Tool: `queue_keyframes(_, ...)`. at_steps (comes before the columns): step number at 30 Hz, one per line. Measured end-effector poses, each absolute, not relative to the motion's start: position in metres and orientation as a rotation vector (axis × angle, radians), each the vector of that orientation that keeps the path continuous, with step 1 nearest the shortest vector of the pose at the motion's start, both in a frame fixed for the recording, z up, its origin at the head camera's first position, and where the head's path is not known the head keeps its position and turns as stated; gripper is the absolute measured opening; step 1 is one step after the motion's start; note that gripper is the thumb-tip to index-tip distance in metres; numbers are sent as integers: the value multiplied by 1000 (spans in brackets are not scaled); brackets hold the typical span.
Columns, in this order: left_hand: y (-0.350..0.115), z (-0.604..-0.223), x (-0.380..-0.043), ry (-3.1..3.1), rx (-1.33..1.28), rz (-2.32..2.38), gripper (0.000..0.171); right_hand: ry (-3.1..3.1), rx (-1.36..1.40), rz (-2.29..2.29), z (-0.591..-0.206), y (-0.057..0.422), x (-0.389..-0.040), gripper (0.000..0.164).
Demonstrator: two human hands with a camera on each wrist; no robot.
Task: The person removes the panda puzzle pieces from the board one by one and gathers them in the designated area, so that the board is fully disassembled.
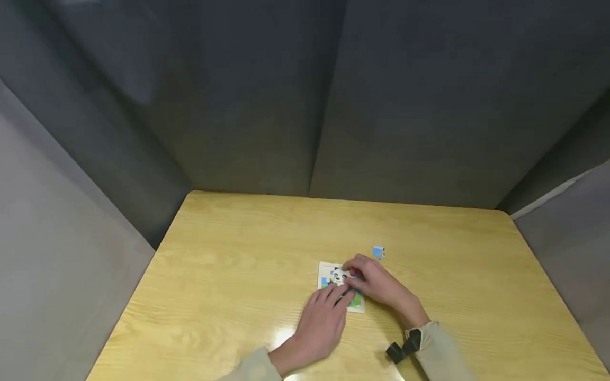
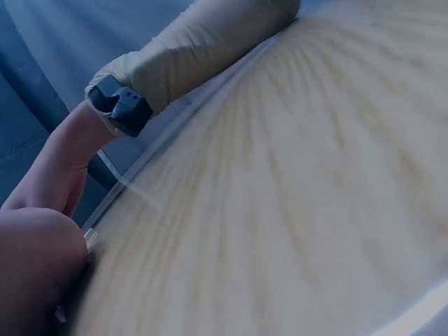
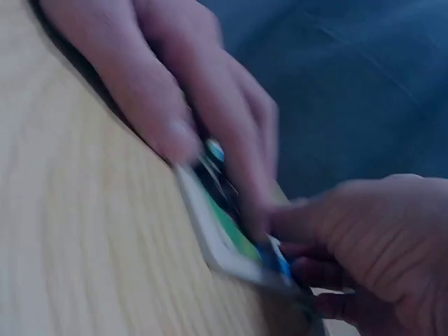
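A small panda jigsaw puzzle (image 1: 360,307) in a pale frame lies on the table; the right wrist view shows its white frame border (image 3: 217,255) and a green part, blurred. My left hand (image 1: 323,320) rests on its lower part, fingers extended over the pieces. At the upper right side, my right hand (image 1: 381,283) has thumb and index finger bent around the edge of a panda-face puzzle piece (image 1: 339,275), seemingly pinching it. Fingers partly hide the contact. Past the right hand lies a loose blue puzzle piece (image 1: 378,252), apart from the frame.
The wooden table (image 1: 229,264) has rounded far corners. A dark grey curtain (image 1: 248,106) stands behind it, with lighter grey panels (image 1: 57,238) at the sides. A black wrist device (image 1: 404,346) is strapped at my right sleeve.
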State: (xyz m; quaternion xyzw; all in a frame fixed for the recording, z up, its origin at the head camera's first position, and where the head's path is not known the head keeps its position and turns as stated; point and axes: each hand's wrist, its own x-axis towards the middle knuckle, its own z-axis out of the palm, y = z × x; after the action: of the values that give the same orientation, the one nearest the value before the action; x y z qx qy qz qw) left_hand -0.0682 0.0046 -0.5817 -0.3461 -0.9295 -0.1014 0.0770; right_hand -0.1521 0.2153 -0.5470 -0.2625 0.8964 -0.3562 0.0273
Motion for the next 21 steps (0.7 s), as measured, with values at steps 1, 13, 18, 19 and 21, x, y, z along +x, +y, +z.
queue_keyframes(1, 5, -582, -68, -2771, -1040, -304, 45, 2772, -817, -1064, -545, 210, -150, 19)
queue_keyframes(13, 11, -584, -70, -2705, -1016, -329, 42, 2872, -846, -849, -540, 188, -147, 22)
queue_keyframes(18, 11, -586, -69, -2719, -1040, -311, 40, 2874, -797, -853, -546, 182, -144, 22)
queue_keyframes(19, 10, -586, -68, -2721, -1044, -304, 39, 2880, -799, -849, -546, 181, -143, 22)
queue_keyframes(21, 11, -585, -70, -2725, -1044, -294, 39, 2910, -818, -834, -545, 181, -143, 22)
